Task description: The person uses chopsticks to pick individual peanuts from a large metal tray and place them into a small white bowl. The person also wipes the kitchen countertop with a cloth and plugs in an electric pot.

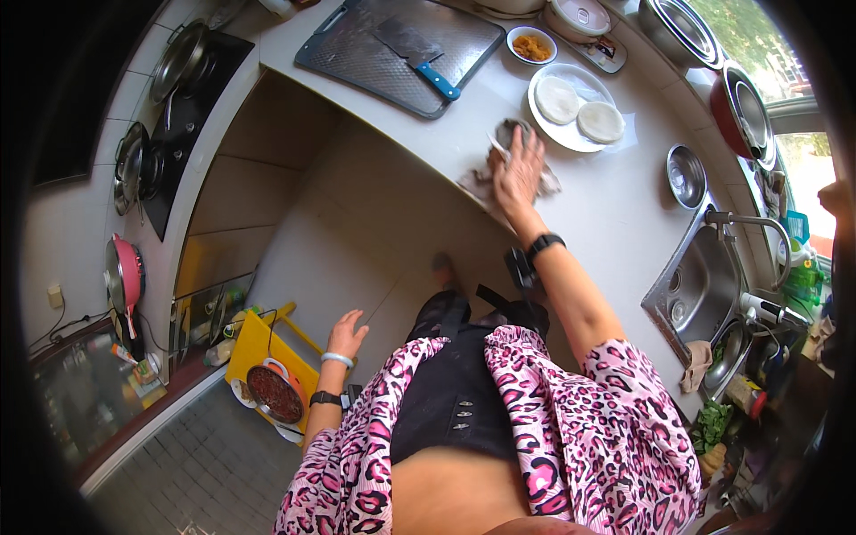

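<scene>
My right hand (pixel 520 170) presses a crumpled greyish cloth (pixel 476 182) onto the white countertop (pixel 592 194), close to its front edge. Just beyond the hand, a white plate (pixel 574 137) holds two pale round dough wrappers or discs (pixel 557 100). To the left lies a cleaver with a blue handle (pixel 438 80) on a grey cutting board (pixel 348 63). A white bowl of orange food (pixel 531 47) stands behind the plate. My left hand (pixel 346 334) hangs over the floor with nothing in it, its fingers apart, near a yellow stool or small table (pixel 251 348).
A steel bowl (pixel 686 177) stands beside the sink (pixel 702 287) at right. Pans rest on and around the black stove (pixel 200 100) at left. An orange pot of dark red food (pixel 274 393) sits on the yellow surface. More bowls (pixel 742 114) line the window sill.
</scene>
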Demonstrator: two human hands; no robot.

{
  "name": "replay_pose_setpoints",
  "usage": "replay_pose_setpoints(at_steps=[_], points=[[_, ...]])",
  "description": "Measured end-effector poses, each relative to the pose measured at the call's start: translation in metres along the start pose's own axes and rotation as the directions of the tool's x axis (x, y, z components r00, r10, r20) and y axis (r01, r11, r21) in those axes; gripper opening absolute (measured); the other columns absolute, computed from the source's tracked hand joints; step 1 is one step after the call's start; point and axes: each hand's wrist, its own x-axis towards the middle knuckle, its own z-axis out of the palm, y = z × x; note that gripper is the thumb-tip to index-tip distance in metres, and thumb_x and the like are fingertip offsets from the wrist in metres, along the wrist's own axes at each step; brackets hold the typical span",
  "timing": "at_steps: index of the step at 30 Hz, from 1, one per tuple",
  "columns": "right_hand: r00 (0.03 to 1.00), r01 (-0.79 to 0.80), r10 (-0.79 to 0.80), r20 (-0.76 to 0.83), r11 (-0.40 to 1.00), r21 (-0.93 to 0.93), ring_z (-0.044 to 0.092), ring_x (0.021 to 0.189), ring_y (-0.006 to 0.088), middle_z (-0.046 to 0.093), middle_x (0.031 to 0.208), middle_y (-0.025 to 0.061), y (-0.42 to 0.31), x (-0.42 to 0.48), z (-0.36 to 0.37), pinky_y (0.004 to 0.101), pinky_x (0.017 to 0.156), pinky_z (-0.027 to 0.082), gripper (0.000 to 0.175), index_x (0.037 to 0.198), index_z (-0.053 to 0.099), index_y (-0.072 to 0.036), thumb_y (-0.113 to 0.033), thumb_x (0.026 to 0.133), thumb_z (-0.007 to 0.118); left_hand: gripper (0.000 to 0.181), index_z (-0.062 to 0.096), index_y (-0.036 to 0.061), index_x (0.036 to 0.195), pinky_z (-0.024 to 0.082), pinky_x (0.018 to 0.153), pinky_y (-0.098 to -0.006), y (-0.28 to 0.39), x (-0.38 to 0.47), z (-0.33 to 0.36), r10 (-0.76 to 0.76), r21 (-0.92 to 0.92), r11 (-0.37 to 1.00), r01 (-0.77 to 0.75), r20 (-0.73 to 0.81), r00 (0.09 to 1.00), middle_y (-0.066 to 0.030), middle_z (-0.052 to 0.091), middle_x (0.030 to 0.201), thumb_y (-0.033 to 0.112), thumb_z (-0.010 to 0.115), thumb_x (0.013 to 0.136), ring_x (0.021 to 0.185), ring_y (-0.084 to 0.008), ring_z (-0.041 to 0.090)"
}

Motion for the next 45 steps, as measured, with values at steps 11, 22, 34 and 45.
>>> replay_pose_setpoints(at_steps=[11, 22, 34, 45], points=[[0.771, 0.620, -0.627, 0.109, 0.779, 0.096, 0.041, 0.147, 0.0386, 0.050, 0.154, 0.0086, 0.041, -0.008, -0.060, 0.0496, 0.116, 0.043, 0.040, 0.118, 0.069, -0.011, -0.008, 0.079, 0.072, 0.046, 0.068, 0.0016, 0.129, 0.050, 0.107, -0.0422, 0.056, 0.007, 0.088, -0.090, 0.005, 0.996, 0.091, 0.178, 0.980, -0.0188, 0.067, 0.133, 0.022, 0.076, 0.088, 0.124, -0.0383, 0.063], [0.984, 0.173, -0.174, -0.038, 0.985, -0.023, 0.042, 0.147, 0.0385, 0.053, 0.153, 0.0104, 0.333, -0.051, -0.223, 0.0493, 0.120, 0.040, 0.058, 0.121, 0.068, -0.008, -0.017, 0.069, 0.091, 0.045, 0.068, 0.0049, 0.131, 0.055, 0.098, -0.0417, 0.153, 0.039, 0.131, 0.056, -0.012, 0.998, -0.054, 0.159, 0.986, -0.0180, 0.070, 0.127, 0.017, 0.076, 0.088, 0.112, -0.0348, 0.069], [0.996, 0.070, -0.074, -0.043, 0.994, -0.082, 0.042, 0.148, 0.0336, 0.050, 0.158, 0.0031, 0.578, -0.334, -0.482, 0.0480, 0.121, 0.039, 0.035, 0.118, 0.072, -0.011, 0.000, 0.085, 0.066, 0.045, 0.069, 0.0037, 0.129, 0.057, 0.096, -0.0429, 0.466, 0.037, 0.349, 0.300, 0.070, 0.933, -0.352, 0.386, 0.872, -0.0199, 0.071, 0.126, 0.022, 0.077, 0.088, 0.111, -0.0371, 0.070], [0.414, -0.900, 0.583, -0.699, 0.377, -0.218, 0.032, 0.147, 0.0518, 0.038, 0.161, 0.0288, 0.216, -0.749, -0.424, 0.0602, 0.124, 0.021, 0.067, 0.159, 0.041, -0.010, -0.021, 0.098, 0.065, 0.047, 0.068, 0.0069, 0.133, 0.055, 0.100, -0.0400, 0.312, 0.045, 0.149, 0.418, 0.156, 0.742, -0.652, 0.653, 0.631, -0.0188, 0.071, 0.129, 0.030, 0.073, 0.092, 0.117, -0.0311, 0.070]])
